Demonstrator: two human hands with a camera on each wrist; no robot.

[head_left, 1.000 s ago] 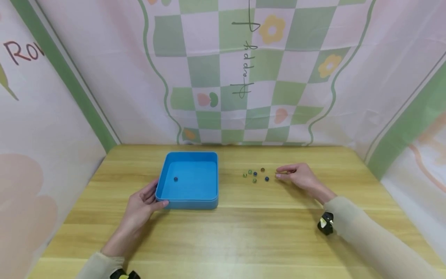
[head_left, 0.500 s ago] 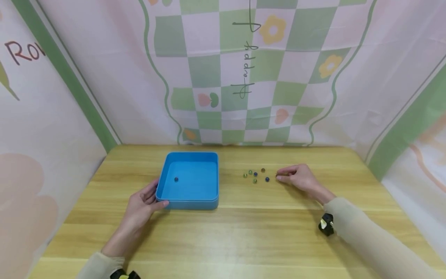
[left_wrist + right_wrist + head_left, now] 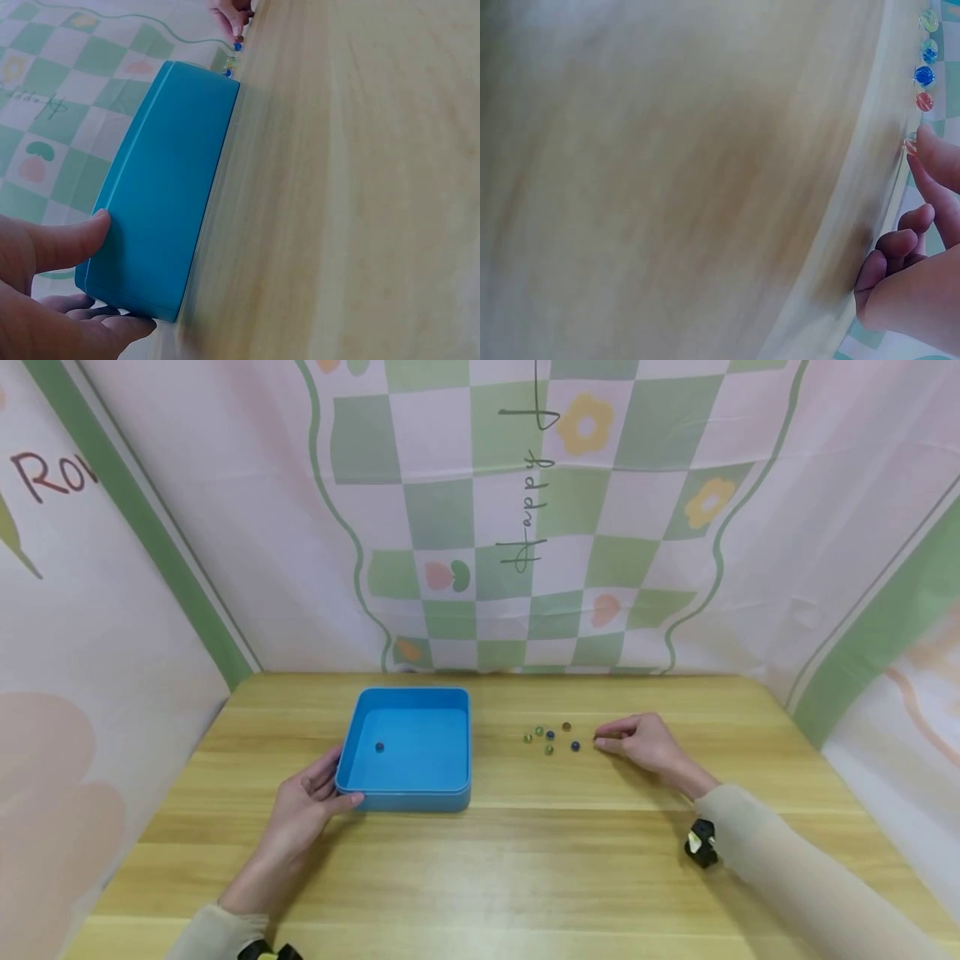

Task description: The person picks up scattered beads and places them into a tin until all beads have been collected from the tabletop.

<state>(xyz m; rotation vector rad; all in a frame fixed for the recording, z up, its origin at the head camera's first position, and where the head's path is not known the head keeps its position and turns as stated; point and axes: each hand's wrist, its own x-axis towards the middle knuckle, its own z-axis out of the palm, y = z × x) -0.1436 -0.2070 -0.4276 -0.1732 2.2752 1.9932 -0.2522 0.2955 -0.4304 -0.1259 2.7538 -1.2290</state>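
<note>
My left hand [image 3: 298, 810] holds the near left corner of a square blue box [image 3: 420, 801], thumb on the front wall and fingers around the side. Inside the box lies one dark marble [image 3: 379, 747]. On the right, my right hand [image 3: 647, 743] pinches a small glass marble [image 3: 910, 142] between thumb and index finger, low at the tabletop. The other fingers of that hand are curled in. Between box and hand sit several loose marbles: a blue one [image 3: 575, 746] nearest the fingertips, a brownish one [image 3: 566, 727] behind, and green ones [image 3: 549, 749] further left.
The wooden table [image 3: 480, 877] runs back to a checked cloth backdrop [image 3: 498, 610]. Fabric walls stand on both sides. A black wrist device [image 3: 701, 843] sits at the right sleeve.
The thumb and index finger of my right hand have come together on the marble, which showed between parted fingertips before. My left hand and the box stay in place.
</note>
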